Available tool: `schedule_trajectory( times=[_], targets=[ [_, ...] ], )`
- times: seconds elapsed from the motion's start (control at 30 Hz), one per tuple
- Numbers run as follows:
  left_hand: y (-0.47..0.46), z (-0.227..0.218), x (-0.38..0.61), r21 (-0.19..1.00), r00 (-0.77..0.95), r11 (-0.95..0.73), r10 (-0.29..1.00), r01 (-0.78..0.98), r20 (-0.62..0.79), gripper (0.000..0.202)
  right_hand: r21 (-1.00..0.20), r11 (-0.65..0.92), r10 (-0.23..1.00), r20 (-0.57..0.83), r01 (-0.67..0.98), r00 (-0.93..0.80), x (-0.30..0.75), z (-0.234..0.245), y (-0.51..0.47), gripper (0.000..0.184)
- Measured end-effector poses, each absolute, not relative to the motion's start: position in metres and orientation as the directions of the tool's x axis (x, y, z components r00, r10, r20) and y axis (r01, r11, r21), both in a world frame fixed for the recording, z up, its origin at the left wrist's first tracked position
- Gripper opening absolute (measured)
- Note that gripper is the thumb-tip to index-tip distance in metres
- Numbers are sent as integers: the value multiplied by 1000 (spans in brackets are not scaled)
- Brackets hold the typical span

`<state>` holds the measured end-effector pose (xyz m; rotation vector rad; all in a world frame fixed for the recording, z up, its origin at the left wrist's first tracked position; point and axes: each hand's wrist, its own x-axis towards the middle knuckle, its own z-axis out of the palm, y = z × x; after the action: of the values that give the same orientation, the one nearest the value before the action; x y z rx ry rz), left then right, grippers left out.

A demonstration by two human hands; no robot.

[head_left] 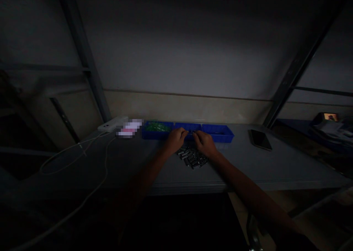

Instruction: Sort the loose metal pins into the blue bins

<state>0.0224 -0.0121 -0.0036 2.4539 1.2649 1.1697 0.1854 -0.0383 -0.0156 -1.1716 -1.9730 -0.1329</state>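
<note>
My left hand [176,139] and my right hand [204,142] are close together in front of the blue bins, fingers pinched toward each other. Something small and thin may lie between the fingertips, but it is too dark and tiny to name. Just below the hands, a pile of small metal cylinders [191,158] lies on the grey tabletop [165,175]. The left blue bin [154,135] holds green plastic pieces [157,126]. My hands partly cover the middle blue bin [190,126]. In the right blue bin [220,137] there are small dark items, hard to make out.
A phone [260,139] rests at the right of the table. On the left are a white power strip [113,124] with a white cable [106,162], and a blurred-out object [129,129]. Metal posts [95,85] flank the wall behind.
</note>
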Motion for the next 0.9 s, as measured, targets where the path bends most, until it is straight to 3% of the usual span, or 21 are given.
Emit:
schedule_trajectory(
  times=[0.2, 0.4, 0.5, 0.63, 0.77, 0.9],
  targets=[
    [-15, -3, 23, 443, 385, -703, 691, 557, 612, 17, -415, 524, 728, 671, 743, -138, 189, -13, -39, 31],
    [-16, -3, 23, 443, 411, -715, 684, 540, 602, 17, -422, 562, 715, 680, 712, -161, 195, -9, -37, 35],
    [-18, -2, 24, 439, 409, -731, 667, 523, 623, 20, -498, 431, 711, 701, 753, 57, 215, -6, -31, 40],
    [-18, -3, 26, 417, 433, -730, 667, 541, 606, 27, -610, 118, 619, 662, 784, 423, 252, -1, -23, 43],
    [-19, -4, 25, 393, 449, -729, 666, 560, 596, 28, -621, -98, 642, 558, 778, 526, 269, -2, -26, 49],
    [-23, -1, 24, 392, 427, -703, 688, 593, 587, 31, -613, -9, 693, 566, 790, 447, 266, -18, -48, 42]
  ],
)
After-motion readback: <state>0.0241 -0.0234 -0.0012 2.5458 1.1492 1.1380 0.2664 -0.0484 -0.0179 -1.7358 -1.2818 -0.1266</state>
